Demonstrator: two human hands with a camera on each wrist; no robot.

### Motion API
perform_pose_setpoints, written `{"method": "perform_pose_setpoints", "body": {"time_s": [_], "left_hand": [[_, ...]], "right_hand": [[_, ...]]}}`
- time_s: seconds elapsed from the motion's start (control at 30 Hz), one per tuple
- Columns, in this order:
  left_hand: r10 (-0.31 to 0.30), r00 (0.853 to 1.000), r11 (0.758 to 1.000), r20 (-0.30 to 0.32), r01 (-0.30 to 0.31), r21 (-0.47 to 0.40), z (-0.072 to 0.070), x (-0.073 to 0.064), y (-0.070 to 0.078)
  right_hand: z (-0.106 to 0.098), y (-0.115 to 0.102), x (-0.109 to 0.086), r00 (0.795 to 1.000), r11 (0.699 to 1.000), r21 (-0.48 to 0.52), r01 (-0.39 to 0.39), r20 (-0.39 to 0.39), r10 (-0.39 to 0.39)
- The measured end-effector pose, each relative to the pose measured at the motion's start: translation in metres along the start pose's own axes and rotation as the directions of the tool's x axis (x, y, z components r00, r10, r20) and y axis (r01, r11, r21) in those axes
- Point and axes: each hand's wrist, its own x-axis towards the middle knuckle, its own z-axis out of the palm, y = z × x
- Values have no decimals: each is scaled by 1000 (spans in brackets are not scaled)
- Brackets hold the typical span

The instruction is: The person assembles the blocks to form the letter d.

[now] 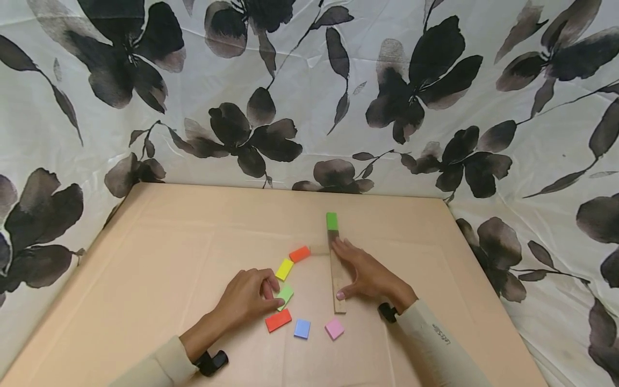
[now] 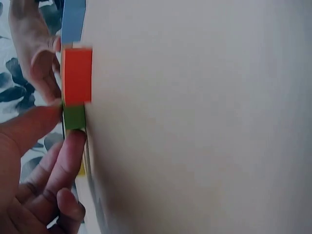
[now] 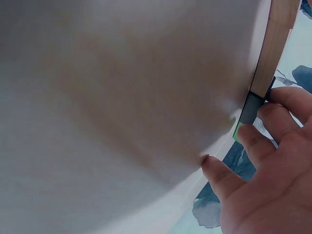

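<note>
My left hand [image 1: 246, 293] pinches a light green block [image 1: 286, 295] between thumb and finger, low on the board. In the left wrist view this green block [image 2: 74, 117] is partly covered by a red block. The right hand [image 1: 369, 271] lies along the right side of a straight row of plain wooden blocks [image 1: 338, 285], fingers extended, thumb near its closer end. A dark block [image 1: 333, 236] and a bright green block [image 1: 331, 221] form the row's far end. In the right wrist view, fingertips touch or nearly touch the dark block [image 3: 251, 108].
Left of the row, an arc holds a pale wooden block [image 1: 319, 250], an orange block [image 1: 300, 254], a yellow block [image 1: 284, 269], a red block [image 1: 278, 321], a blue block [image 1: 302, 329] and a pink block [image 1: 335, 328]. A flowered cloth [image 1: 309, 107] surrounds the tan board [image 1: 193, 226].
</note>
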Motion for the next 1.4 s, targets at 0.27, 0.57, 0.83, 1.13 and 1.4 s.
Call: {"method": "perform_pose_setpoints", "body": {"time_s": [0.27,0.57,0.83,1.13,1.4], "left_hand": [[-147,988,988,-44,145,-58,6,-3,11],[-148,988,985,-48,143,-92,7,-4,11],[-174,985,978,7,173,-119,4,-6,15],[-196,980,980,-30,195,-44,6,-7,15],[-191,981,981,-41,191,-20,10,-5,15]], "right_hand": [[-1,-1,-1,1000,1000,7,-8,0,8],[-2,1,-1,1000,1000,0,-7,2,7],[0,1,-1,1000,1000,6,-3,3,3],[-1,1,0,1000,1000,1,5,4,-5],[-1,2,0,1000,1000,-3,12,5,-12]]}}
